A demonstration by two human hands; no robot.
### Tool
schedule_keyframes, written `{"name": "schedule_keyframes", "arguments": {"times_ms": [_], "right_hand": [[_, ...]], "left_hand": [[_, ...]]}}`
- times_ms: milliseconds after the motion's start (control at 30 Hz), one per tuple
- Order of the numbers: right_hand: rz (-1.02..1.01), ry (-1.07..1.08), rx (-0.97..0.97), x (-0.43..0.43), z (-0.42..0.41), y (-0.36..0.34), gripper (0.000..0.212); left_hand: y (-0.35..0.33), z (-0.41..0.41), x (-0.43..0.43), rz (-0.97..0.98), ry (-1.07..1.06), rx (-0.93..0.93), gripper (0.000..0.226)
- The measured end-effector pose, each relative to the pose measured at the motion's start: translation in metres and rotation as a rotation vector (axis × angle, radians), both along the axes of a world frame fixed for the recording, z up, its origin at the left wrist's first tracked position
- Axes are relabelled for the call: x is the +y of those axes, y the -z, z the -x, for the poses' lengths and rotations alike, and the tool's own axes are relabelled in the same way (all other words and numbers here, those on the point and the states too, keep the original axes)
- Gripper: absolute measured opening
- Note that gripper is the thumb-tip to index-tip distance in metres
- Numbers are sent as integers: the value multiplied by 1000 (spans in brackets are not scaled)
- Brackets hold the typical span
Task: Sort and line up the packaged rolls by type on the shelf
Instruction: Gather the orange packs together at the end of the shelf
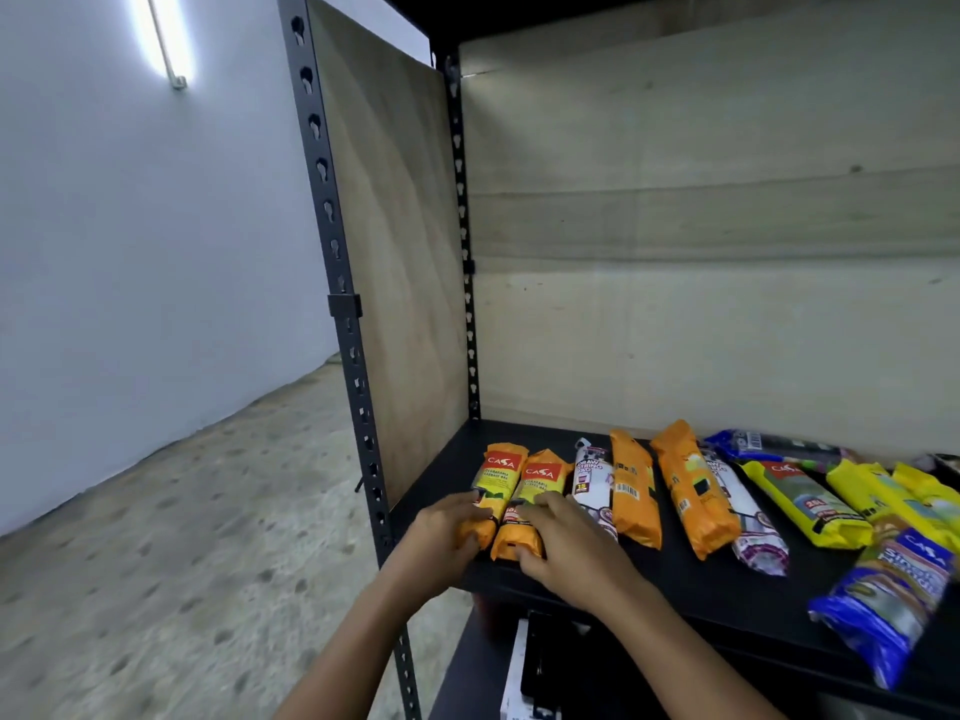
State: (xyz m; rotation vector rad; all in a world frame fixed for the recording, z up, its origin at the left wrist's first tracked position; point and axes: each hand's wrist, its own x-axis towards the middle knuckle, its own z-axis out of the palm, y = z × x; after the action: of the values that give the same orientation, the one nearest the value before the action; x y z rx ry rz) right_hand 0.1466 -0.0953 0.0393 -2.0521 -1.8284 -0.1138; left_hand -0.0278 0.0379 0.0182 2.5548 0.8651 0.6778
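Head view: black shelf (675, 576) is carrying a loose row of packaged rolls (693, 491). At its left end, the left grip (447, 530) is grasping the outer orange roll (496, 478); the right grip (563, 550) is grasping the inner orange roll (537, 485), touching alongside.

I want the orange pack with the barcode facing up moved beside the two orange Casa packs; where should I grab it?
Take the barcode-up orange pack by its near end, reaching in from the shelf front. It lies front to back, with the white drawstring pack close against its left and a gap on its right.
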Motion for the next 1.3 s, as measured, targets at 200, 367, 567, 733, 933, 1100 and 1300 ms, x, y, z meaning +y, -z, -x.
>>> {"name": "schedule_keyframes", "arguments": {"times_ms": [200,367,567,733,933,1100,1300], "right_hand": [[-21,23,152,20,28,9,58],[-89,20,252,28,42,15,56],[-66,9,268,26,39,15,59],[-69,-20,393,17,24,2,52],[-316,126,299,-15,-25,-10,30],[-247,291,182,-42,-68,-4,37],[-169,280,202,-63,-87,8,47]], "left_hand": [[-1,21,7,-16,-60,-4,36],[4,26,10,25,-118,-73,35],[5,25,8,17,-114,-91,35],[-1,13,-7,-22,-114,-254,33],[-20,-32,-33,-114,38,-218,24],[-23,-77,-58,-49,216,-22,56],[-7,-105,-62,-31,245,61,76]]}}
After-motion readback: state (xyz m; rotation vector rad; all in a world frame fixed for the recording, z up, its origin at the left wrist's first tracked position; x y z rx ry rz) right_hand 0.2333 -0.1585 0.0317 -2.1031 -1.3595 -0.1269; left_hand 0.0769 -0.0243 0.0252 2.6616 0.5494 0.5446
